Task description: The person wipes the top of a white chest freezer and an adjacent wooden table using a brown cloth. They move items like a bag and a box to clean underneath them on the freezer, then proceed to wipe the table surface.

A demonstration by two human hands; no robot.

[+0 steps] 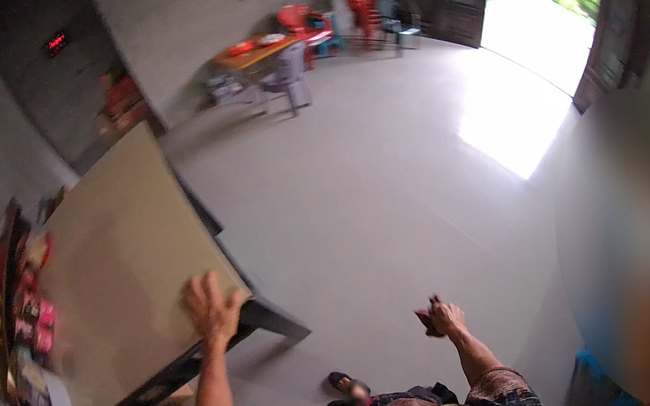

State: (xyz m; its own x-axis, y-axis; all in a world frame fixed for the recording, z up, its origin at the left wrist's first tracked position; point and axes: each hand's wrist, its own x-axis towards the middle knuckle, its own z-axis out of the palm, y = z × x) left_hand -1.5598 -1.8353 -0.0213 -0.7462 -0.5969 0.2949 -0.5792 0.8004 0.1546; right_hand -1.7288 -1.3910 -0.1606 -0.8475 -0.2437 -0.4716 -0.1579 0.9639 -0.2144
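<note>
My left hand (212,310) rests with its fingers spread on the near right corner of a long tan-topped table (123,258) with dark legs. Between those fingers and the tabletop I see no object. Over the floor to the right, my right hand (448,317) is closed around a small dark reddish-brown thing (429,323), perhaps a folded cloth; its kind is too small to tell. Part of it sticks out to the left of the fingers.
Red packages (38,321) and a white-and-purple tub (56,403) line the table's left edge. Farther off stand a small wooden table (257,55), a grey plastic chair (289,74) and stacked red chairs (363,4). An open doorway (540,11) is at back right. A blurred shape fills the right side.
</note>
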